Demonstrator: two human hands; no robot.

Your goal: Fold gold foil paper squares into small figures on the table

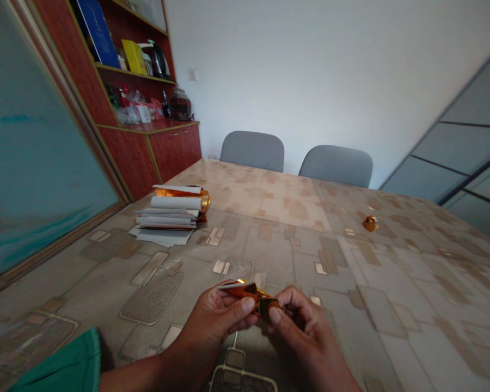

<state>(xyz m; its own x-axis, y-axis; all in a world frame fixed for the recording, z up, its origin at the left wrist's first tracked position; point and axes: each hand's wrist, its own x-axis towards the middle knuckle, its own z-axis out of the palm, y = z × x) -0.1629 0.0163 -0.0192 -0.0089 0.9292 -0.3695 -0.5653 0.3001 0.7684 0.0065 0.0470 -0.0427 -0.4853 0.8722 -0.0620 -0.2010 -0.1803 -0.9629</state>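
From the head camera, both hands were together at the near side of the table, right around the middle. The left hand had its thumb and fingers pinched on a shiny gold foil piece, holding it by the left part. The right hand had its thumb pressed on a dark, squarish flap at the right end of that same piece, so both grips were clamped on it. Looked folded, but the fingers hid some of it, so I couldn't tell the exact shape. It was up in the hands, above the patterned cloth.

Farther off to the left sat a messy stack of sheets, pale on the outside with gold showing at the far end. Way over to the right, well apart from the hands, was a small crumpled-looking gold lump on the table. Two gray chairs stood at the far edge, and a reddish cabinet was on the far left. Green sleeve near left, too.
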